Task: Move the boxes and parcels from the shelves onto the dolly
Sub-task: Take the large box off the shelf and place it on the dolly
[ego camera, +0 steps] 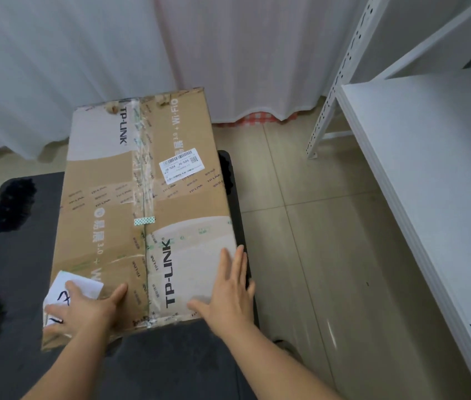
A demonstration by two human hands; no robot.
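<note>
taped cardboard box [147, 215] flat on black dolly [12, 255]

Matt brown cardboard box [147, 215] with glossy tape, matt black dolly [20, 284], glossy floor tiles [329, 255]

Brown box [147, 215] — white patches — on black dolly [18, 255]; white shelf [430, 145].

Upper frame: pale white curtain [90, 53] hangs to the floor, a red-checked cloth [257, 119] showing under its hem at centre. Floor: beige glossy tiles [315, 226] with dark grout lines. Right side: white metal shelving [419, 140], perforated upright at upper right. Soft, even light
</note>
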